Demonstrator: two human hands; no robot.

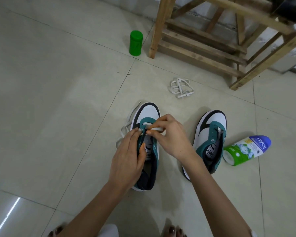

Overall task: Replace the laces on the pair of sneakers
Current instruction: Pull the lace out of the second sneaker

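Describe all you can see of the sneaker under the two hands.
The sneaker stands upright on the tiled floor, toe away from the person. It has a white toe, black trim, teal eyelet panels, dark lining and white sole. A white lace crosses only the lowest eyelets; its loose end lies on the floor beside it. The left hand grips one eyelet panel; the right hand pinches the lace.

I see my left grip (126, 158) holding the teal-and-white leather sneaker (149, 113) on the pale tiled floor (58, 100); my right grip (171, 135) pinches its flat white lace (156, 129) at the front eyelets.
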